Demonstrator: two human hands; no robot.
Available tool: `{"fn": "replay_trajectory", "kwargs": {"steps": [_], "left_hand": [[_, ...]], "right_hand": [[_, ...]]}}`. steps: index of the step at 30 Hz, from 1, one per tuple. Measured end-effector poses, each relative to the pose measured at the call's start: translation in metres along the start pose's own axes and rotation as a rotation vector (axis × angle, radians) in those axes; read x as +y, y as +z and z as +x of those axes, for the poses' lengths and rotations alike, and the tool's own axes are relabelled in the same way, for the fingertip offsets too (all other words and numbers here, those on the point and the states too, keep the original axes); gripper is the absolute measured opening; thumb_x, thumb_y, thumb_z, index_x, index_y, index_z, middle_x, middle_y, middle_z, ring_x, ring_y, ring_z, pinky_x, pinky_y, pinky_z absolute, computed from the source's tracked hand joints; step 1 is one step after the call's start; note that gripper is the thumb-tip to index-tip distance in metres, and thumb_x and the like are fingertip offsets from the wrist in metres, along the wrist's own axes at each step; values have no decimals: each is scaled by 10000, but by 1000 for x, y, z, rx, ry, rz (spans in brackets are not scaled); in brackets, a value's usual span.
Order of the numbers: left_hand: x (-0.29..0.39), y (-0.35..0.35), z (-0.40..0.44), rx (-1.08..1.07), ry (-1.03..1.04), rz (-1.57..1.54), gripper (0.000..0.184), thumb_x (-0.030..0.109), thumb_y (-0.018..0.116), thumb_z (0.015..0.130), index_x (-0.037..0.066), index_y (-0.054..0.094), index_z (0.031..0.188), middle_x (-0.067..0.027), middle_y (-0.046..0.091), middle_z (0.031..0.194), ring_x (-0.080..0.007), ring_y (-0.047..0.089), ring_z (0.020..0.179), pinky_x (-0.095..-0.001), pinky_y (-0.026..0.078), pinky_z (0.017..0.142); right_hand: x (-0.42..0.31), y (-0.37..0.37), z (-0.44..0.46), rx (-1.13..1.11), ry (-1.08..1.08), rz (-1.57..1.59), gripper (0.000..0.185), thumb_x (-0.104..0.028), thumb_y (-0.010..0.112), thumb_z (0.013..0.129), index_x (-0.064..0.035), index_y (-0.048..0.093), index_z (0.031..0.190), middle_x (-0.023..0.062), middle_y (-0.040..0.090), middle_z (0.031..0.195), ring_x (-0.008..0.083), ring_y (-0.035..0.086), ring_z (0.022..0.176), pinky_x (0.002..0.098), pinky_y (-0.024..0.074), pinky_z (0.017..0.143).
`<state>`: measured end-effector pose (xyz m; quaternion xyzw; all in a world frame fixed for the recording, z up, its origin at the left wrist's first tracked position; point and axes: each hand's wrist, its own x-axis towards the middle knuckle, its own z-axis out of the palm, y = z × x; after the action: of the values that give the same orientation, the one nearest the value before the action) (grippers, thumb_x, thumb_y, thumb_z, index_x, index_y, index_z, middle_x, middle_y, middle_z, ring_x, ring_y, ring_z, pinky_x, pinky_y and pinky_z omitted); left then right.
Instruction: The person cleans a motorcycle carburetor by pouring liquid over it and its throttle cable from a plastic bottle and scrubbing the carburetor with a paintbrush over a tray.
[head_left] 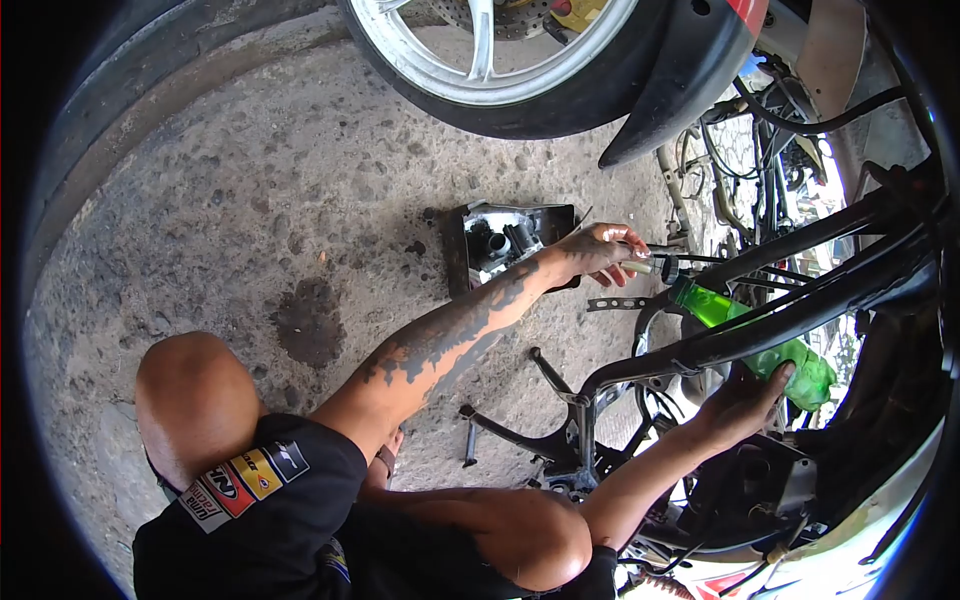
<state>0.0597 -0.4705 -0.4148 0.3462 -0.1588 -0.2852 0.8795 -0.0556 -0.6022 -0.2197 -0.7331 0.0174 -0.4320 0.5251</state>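
A green plastic bottle [795,365] lies tilted behind the black frame tubes, its neck pointing toward my left hand. My right hand [745,402] is wrapped round the bottle's lower end. At the bottle's mouth, the fingers of my left hand [605,252] pinch a short pale tube [638,267]; the fingertips partly hide it. Just under my left wrist is a black open box [458,255] with a wet metal part [490,245] inside that looks like a carburetor. My left forearm covers part of the box.
A motorcycle wheel [480,90] with a dark mudguard [665,80] stands at the top. Bare black frame tubes [720,345] cross the right side, with cables [770,160] beyond. A stand [520,435] juts out low. Oil stains [308,322] mark the rough concrete floor [240,230].
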Motion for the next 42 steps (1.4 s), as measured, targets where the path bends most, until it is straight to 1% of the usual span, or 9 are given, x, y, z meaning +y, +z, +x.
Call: {"fn": "replay_trajectory", "kwargs": {"steps": [3, 14, 21, 29, 32, 38, 40, 41, 42], "left_hand": [[-2, 1, 5, 10, -23, 32, 357, 446, 583, 869, 139, 567, 1052, -22, 635, 874, -101, 625, 724, -250, 473, 646], [-38, -7, 11, 66, -54, -28, 476, 510, 414, 937, 70, 562, 1045, -26, 588, 850, -97, 582, 668, -243, 476, 584], [-55, -26, -17, 683, 234, 253, 380, 415, 384, 973, 84, 563, 929, -16, 547, 670, -75, 512, 545, -226, 436, 521], [-50, -23, -67, 754, 326, 285, 179, 210, 463, 956, 46, 527, 923, -41, 548, 675, -81, 495, 600, -261, 416, 590], [-53, -25, -93, 868, 404, 610, 208, 287, 475, 962, 82, 499, 990, 15, 479, 675, -63, 450, 609, -238, 388, 569], [-90, -84, -138, 996, -43, 822, 591, 639, 496, 824, 96, 451, 1051, -128, 589, 791, -287, 600, 714, -385, 459, 611], [-94, -89, -141, 709, -561, 1010, 771, 754, 429, 768, 102, 459, 1179, -181, 630, 897, -313, 635, 823, -397, 494, 681], [-103, -93, -139, 723, -553, 1102, 800, 822, 404, 721, 54, 534, 901, -122, 604, 756, -279, 619, 768, -378, 467, 690], [-98, -91, -138, 718, -562, 1123, 800, 822, 404, 721, 54, 534, 901, -122, 604, 756, -279, 619, 768, -378, 467, 690]], "right_hand": [[12, -5, 2, -50, 242, 372, 444, -273, 632, 873, 57, 509, 1144, 164, 573, 1101, 253, 547, 1019, 383, 443, 900], [19, -11, -15, 202, 188, 394, 422, -273, 597, 890, 78, 513, 1110, 201, 592, 1075, 289, 604, 1001, 408, 524, 878], [21, -29, -31, 274, 182, 510, 527, -265, 603, 879, 115, 426, 1199, 281, 505, 1176, 385, 541, 1092, 470, 494, 944], [8, -14, -96, 358, 22, 943, 617, -249, 667, 829, 111, 384, 1243, 294, 427, 1290, 398, 441, 1209, 476, 399, 1036], [10, -21, -119, 280, -29, 1077, 619, -248, 651, 841, 110, 368, 1259, 292, 419, 1302, 378, 412, 1241, 469, 364, 1057], [16, -34, -174, 327, -71, 1200, 584, -289, 619, 869, 46, 374, 1280, 229, 412, 1332, 327, 427, 1239, 460, 357, 1068], [17, -38, -197, 360, 3, 1215, 592, -304, 613, 871, 41, 368, 1285, 229, 410, 1333, 328, 430, 1236, 460, 355, 1070], [17, -40, -207, 371, 78, 1215, 600, -319, 608, 874, 37, 362, 1290, 229, 408, 1333, 329, 433, 1233, 459, 354, 1072], [21, -43, -217, 394, 79, 1219, 600, -319, 608, 874, 37, 362, 1290, 229, 408, 1333, 329, 433, 1233, 459, 354, 1072]]}}
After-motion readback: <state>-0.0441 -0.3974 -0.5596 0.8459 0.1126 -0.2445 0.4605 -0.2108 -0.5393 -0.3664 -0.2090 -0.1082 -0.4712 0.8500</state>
